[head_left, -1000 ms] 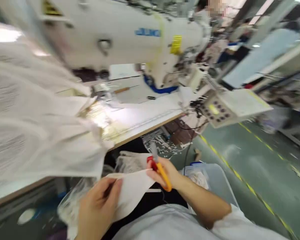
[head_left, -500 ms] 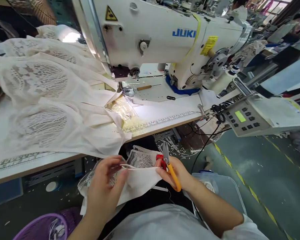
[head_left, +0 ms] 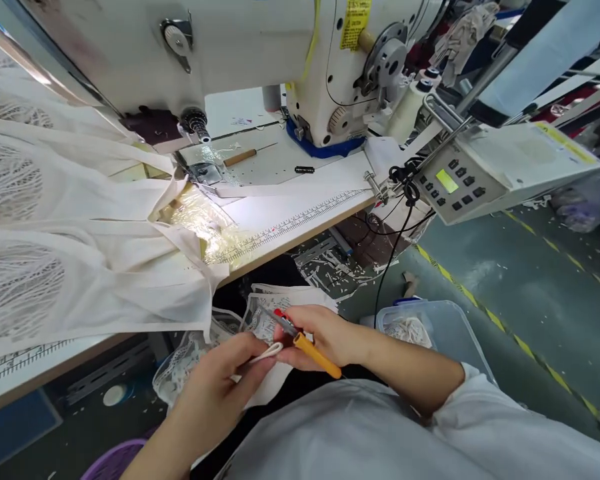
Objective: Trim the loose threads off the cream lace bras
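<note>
My left hand [head_left: 217, 380] is closed, thumb and fingers pinching a folded edge of a white lace garment [head_left: 273, 388] above my lap. The pinched edge makes a small loop at my fingertips. My right hand [head_left: 325, 337] is closed around orange-handled scissors [head_left: 317, 355], whose grey blades point up and left. A small red piece [head_left: 279, 313] shows beside the blades; I cannot make out what it belongs to. The right fingertips are close to the folded edge, and whether they touch it is hidden. Lace parts of the garment hang behind both hands.
A white sewing machine [head_left: 260, 53] stands on the table, with white lace garments [head_left: 105, 280] piled at left. A wooden-handled awl [head_left: 241, 158] lies under its arm. A control box [head_left: 455, 180] juts out at right. Below are a clear plastic bin [head_left: 453, 327] and a purple basket [head_left: 113, 460].
My view has shifted right and closer. My hands have come together, and the left now pinches the edge into a loop. The scissors have tilted from near upright to pointing up-left.
</note>
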The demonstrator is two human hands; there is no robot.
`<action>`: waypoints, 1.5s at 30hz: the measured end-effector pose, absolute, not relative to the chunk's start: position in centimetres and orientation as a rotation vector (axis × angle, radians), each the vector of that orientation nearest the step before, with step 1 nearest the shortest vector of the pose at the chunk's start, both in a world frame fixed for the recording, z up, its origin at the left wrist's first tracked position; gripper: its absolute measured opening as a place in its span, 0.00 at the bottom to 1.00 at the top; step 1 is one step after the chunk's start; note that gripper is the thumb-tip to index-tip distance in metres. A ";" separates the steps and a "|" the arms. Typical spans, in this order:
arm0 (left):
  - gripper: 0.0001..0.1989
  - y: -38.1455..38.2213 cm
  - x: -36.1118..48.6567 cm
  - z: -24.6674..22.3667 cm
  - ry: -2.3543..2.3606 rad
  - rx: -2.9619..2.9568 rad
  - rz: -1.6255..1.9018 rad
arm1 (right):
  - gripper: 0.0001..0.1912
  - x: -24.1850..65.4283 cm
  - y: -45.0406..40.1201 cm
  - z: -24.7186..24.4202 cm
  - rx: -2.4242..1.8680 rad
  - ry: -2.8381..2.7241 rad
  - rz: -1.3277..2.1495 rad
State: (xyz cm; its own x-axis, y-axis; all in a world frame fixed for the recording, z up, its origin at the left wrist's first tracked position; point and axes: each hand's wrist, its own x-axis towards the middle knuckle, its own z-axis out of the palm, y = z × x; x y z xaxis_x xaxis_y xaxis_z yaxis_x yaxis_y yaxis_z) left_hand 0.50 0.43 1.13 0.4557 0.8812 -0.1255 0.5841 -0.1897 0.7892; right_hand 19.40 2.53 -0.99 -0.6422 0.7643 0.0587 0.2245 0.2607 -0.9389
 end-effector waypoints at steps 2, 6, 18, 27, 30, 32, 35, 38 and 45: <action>0.09 0.2 0.2 1.4 1.269 1.657 0.506 | 0.12 19.2 2.2 -1.1 -0.908 -1.876 1.512; 0.07 -0.3 -0.1 1.2 1.374 1.296 0.646 | 0.12 18.9 1.8 -1.4 -0.967 -1.813 1.546; 0.07 -1.3 -0.3 0.7 1.529 0.989 0.816 | 0.11 17.8 1.2 -1.9 -1.018 -1.841 1.412; 0.09 -1.5 0.2 0.2 1.326 0.726 0.847 | 0.09 18.5 1.5 -1.7 -0.972 -1.815 1.504; 0.07 -1.5 0.4 -0.1 1.317 0.751 0.850 | 0.11 18.9 1.8 -1.6 -1.027 -1.653 1.722; 0.06 -1.4 0.4 -0.3 1.325 0.771 0.849 | 0.12 18.9 1.8 -1.6 -1.107 -1.620 1.718; 0.06 -1.4 0.3 -0.3 1.332 0.804 0.850 | 0.15 18.7 1.7 -1.6 -1.160 -1.646 1.669; 0.05 -1.5 0.1 -0.1 1.353 0.919 0.820 | 0.15 18.8 1.9 -1.1 -1.058 -1.728 1.640; 0.08 -1.8 0.5 0.1 1.438 1.854 0.810 | 0.09 19.3 2.9 0.7 -0.994 -1.925 1.456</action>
